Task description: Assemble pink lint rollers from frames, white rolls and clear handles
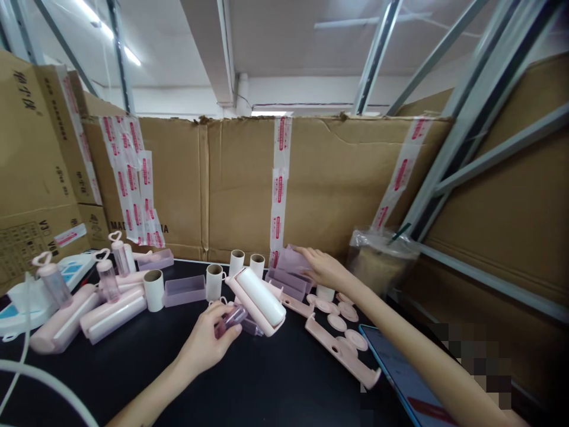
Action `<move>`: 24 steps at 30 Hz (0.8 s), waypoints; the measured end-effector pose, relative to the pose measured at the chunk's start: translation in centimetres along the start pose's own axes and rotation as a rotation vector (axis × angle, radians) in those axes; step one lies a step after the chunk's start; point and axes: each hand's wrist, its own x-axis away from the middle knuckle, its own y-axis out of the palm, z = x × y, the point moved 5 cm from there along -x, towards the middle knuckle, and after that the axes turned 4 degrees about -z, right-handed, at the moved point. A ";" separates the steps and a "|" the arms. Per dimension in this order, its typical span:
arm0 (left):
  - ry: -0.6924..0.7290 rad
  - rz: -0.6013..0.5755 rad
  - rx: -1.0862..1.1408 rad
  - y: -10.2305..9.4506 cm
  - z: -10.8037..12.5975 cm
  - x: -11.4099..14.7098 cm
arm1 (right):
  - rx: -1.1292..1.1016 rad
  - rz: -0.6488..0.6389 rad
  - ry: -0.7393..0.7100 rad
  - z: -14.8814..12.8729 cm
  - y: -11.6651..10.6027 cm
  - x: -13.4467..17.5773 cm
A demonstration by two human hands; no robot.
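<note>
My left hand (204, 337) is closed around a translucent purple handle (230, 320). The handle seems to belong to the tilted pink lint roller (262, 301) with a white paper roll just beyond my fingers, though the joint is hidden. Farther back, my right hand (322, 267) reaches across and grips a translucent purple trough-shaped cover (291, 259). Its fingertips are partly hidden by the cover. Similar purple covers (287, 283) lie just below that hand. Beneath the left hand's handle, another small purple piece (252, 326) rests on the black table (249, 385).
Lint rollers with upright handles (113, 311) lie at left beside a white power strip (75, 267). White rolls (153, 290) and a purple cover (185, 290) stand mid-table. Pink discs (338, 322), a pink bracket (340, 350) and a phone (400, 373) lie right. Cardboard (240, 190) walls the back.
</note>
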 end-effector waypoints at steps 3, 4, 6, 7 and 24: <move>0.016 0.003 -0.011 -0.1 0.3 0.1 | -0.177 0.090 0.035 -0.9 -2.0 1.3; 0.023 0.002 -0.016 -0.1 0.4 0.2 | -0.256 0.114 0.054 -1.6 -2.6 2.0; 0.021 0.002 -0.006 0.0 0.6 0.3 | -0.489 0.134 0.112 -3.7 -3.5 3.7; 0.012 0.004 0.010 0.0 0.7 0.4 | -0.822 0.117 0.193 -4.6 -3.3 4.6; 0.023 -0.103 -0.183 0.3 1.2 0.7 | -1.014 0.130 0.434 -11.6 1.3 10.3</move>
